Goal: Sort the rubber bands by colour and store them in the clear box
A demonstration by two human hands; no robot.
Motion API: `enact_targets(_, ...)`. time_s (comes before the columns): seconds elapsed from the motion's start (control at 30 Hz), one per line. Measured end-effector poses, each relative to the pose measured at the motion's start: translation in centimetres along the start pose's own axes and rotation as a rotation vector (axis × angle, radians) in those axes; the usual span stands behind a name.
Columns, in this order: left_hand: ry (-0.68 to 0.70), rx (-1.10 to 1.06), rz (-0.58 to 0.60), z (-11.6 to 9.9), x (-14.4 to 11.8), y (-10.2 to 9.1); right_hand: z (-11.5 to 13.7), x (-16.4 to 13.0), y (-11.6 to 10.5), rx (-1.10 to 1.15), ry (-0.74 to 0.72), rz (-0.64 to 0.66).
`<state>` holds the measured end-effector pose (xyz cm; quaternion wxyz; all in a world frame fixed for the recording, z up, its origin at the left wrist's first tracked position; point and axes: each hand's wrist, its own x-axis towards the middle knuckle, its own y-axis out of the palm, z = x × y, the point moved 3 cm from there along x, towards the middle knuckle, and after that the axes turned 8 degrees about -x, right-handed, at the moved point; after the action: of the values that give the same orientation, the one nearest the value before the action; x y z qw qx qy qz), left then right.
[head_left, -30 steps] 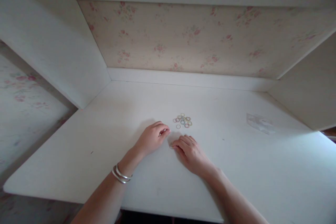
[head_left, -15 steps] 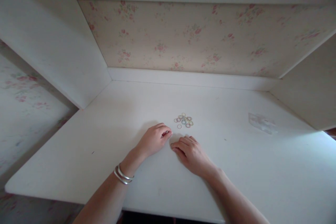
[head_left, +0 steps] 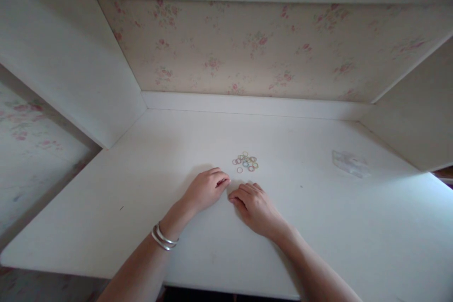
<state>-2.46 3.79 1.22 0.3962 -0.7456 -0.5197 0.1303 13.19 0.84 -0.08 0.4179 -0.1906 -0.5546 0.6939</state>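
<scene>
Rings: a small heap of thin coloured rings lies on the white surface, near its middle, just beyond the fingertips of both hands and apart from them.
Ring colours: yellow, blue, pink and pale ones show; the count is too small to tell.
Left hand: the left hand rests on the surface with the knuckles up and the fingers curled under.
Left grip: thumb and forefinger are pinched together at the tip; there may be something tiny between them, but the view is too coarse to say.
Right hand: the right hand lies flat, palm down, its fingers pointing left toward the left hand's fingertips.
Right grip: fingers are stretched loosely and close on nothing that shows.
Hands together: the two sets of fingertips are near each other, with a narrow gap of bare surface between them.
Wrist: two silver bangles sit on the left wrist.
Clear bag: a small crumpled piece of clear plastic lies on the surface, well apart to the right of the rings.
Surroundings: white side panels close in the surface at left and right, and a floral-patterned back wall stands behind a low white ledge.
</scene>
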Motion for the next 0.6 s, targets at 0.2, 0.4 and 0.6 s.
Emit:
enact_targets(0.2, 0.003, 0.03, 0.019, 0.0, 0.0, 0.1, -0.2, -0.1, -0.1, 0.011, 0.002, -0.015)
enact_targets(0.4, -0.015, 0.059, 0.009, -0.1, 0.1, -0.2, -0.3, -0.1, -0.3, 0.046, 0.016, -0.036)
enact_targets(0.6, -0.008, 0.001, 0.105, 0.3, -0.1, -0.1, -1.3, -0.2, -1.2, 0.062, 0.114, -0.038)
